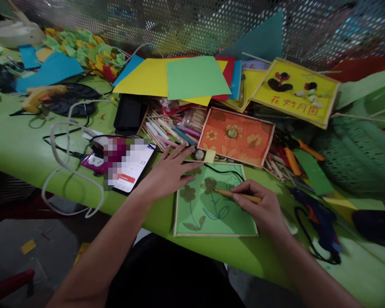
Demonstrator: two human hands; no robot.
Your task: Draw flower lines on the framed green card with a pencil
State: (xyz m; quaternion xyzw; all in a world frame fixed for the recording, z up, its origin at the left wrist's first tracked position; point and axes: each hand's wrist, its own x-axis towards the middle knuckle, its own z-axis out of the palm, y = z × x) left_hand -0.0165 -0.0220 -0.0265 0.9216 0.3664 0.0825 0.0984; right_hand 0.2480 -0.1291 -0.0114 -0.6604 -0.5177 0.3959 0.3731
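A green framed card [211, 209] with drawn brown flowers lies on the lime-green table [16, 145] in front of me. My left hand [168, 173] rests flat, fingers spread, on the table at the card's upper left corner. My right hand [259, 205] is closed around a wooden pencil [239, 196], whose tip touches the card near a flower. A phone [131, 169] lies just left of my left hand.
An orange flower card [237, 137] and a yellow card [295, 92] lie beyond. Coloured paper sheets [195, 77], loose sticks [167, 126], a yellow glue gun [40, 96], a blue glue gun [321, 222], cables [64, 158] and a mesh screen [211, 21] surround the work.
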